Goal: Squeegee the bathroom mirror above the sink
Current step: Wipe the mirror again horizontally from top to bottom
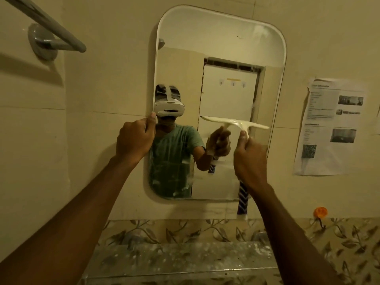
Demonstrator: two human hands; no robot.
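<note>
- On the cream tiled wall ahead of both hands hangs the tall rounded-corner mirror with a white rim (222, 38); whitish smears show on its lower glass, below the level of the left hand
- The left hand (134, 138) grips the mirror's left edge about halfway up; its thumb lies on the front of the rim and its fingers curl behind it
- The right hand (249, 159) is clenched around the handle of the cream plastic T-shaped squeegee (232, 122); the thumb points up along the stem
- The squeegee's long blade lies against the glass just above the right hand, nearly level, with its left end a little higher; it spans the right half of the mirror, close to the right rim
- A dark strip with pale zigzag stripes (243, 196) hangs down below the right hand; what it is cannot be told
- Up and left of the left hand, a grey metal towel bar (51, 23) is fixed to the wall
- Right of the right hand, a crumpled printed paper sheet (329, 128) is stuck to the tiles; a small orange hook (320, 212) sits lower down on the wall
- Beneath both forearms runs a band of leaf-patterned tiles (349, 243)
</note>
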